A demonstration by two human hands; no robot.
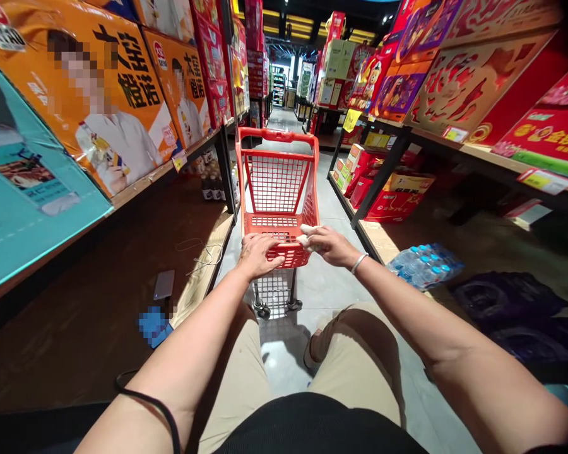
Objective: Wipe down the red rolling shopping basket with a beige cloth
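A red plastic shopping cart [281, 183] stands in front of me, its basket end toward me and its handle at the far end. At the near rim of the basket, my left hand [259, 255] lies with its fingers stretched out and the thumb apart; nothing is held in it. My right hand [329, 244], with a light band at the wrist, is closed at the basket's near right corner. Between its fingers is a small crumpled whitish thing [305, 239], perhaps a tissue. Whether the right hand also touches the rim I cannot tell.
Boxed goods fill the left shelf [203, 142] and the right shelf [483, 154] along a narrow aisle. A bottled water pack [423, 265] lies low on the right. On the lower left are a cable [203, 252] and a grey flat thing [164, 285]. Grey floor [331, 296] runs between.
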